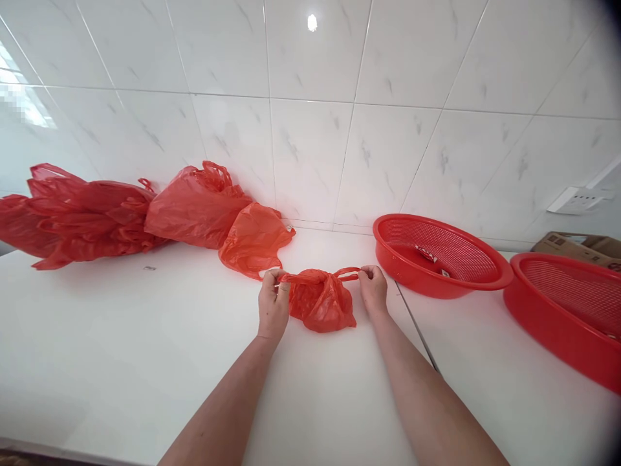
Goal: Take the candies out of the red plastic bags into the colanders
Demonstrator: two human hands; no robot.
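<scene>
A small red plastic bag [324,304] rests on the white table between my hands, its body bunched and rounded. My left hand [274,303] is closed on one of its handles at the left. On the other side, my right hand [373,289] pinches the opposite handle, which is stretched out to the right. The bag's top is gathered, and whatever is inside cannot be made out. Just behind my left hand lies a flatter orange-red plastic bag [255,239].
Along the wall at left sit a full-looking red bag [196,207] and a heap of crumpled red bags [97,217]. To the right are two red plastic baskets, one nearer the middle [436,285] and one at the edge [557,330]. A cardboard box [565,244] and a wall socket [577,200] are behind.
</scene>
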